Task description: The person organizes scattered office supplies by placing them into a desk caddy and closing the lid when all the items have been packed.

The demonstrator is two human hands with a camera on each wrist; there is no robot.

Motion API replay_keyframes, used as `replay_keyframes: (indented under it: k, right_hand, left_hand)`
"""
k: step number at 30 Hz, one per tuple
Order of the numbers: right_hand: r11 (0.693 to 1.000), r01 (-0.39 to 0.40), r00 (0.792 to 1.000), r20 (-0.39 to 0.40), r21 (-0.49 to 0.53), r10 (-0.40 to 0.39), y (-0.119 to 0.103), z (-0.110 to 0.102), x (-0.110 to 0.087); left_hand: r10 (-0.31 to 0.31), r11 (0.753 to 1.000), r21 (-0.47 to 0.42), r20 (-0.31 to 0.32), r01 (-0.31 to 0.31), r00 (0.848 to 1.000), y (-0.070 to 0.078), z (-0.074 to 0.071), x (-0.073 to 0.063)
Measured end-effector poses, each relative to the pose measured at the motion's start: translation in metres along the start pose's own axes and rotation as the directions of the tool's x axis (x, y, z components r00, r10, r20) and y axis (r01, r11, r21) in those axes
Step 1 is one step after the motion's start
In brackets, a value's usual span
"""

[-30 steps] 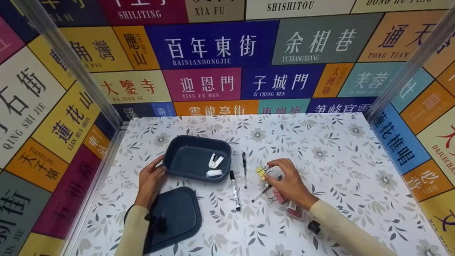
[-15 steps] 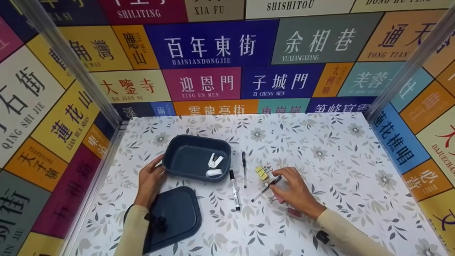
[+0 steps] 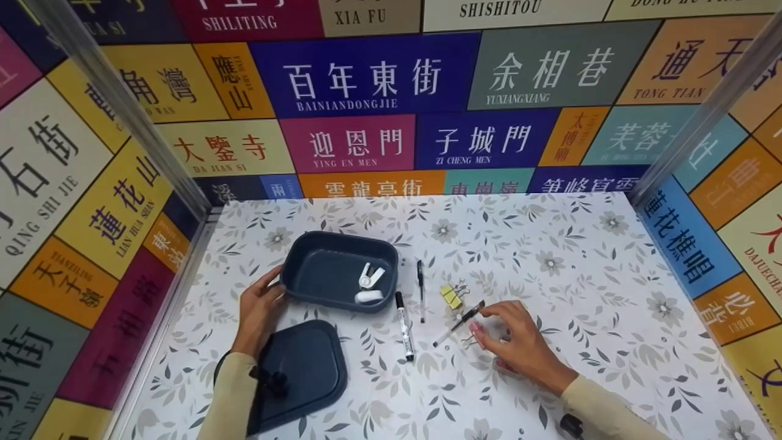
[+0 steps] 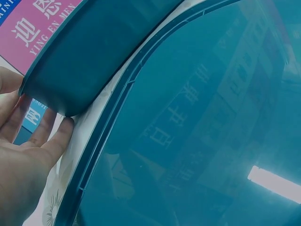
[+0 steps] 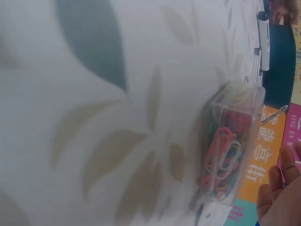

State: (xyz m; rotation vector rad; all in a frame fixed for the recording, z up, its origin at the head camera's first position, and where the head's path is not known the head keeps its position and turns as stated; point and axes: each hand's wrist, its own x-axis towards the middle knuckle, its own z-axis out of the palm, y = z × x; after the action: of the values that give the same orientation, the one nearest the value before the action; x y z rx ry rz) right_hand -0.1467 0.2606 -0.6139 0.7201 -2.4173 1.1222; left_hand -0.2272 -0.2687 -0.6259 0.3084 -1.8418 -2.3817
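The pink clip is right of centre, at the thumb of the right hand; whether the bent fingers grip it, I cannot tell. A black-capped pen slants just beyond it, the yellow clip farther. Left lie a second pen and a marker, then the box, which the left hand touches with relaxed fingers. The lid lies nearer.

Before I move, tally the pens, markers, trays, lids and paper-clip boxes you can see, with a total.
Pens: 2
Marker: 1
Blue tray: 1
Lid: 1
Paper-clip box: 1
Total: 6
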Motion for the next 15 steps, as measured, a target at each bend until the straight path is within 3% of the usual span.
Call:
replay_keyframes:
  k: [8,15]
  right_hand:
    - [0.998,-0.064,0.997,0.046,0.004,0.064,0.000,-0.008,-0.019]
    - [0.997,-0.062,0.998,0.029,-0.042,0.063,0.002,-0.013,-0.031]
  left_hand:
    - [0.002,1.000,0.017,-0.001,-0.002,1.000,0.000,0.002,-0.001]
    - [-0.010,1.000,0.011,-0.004,0.010,1.000,0.001,0.002,0.001]
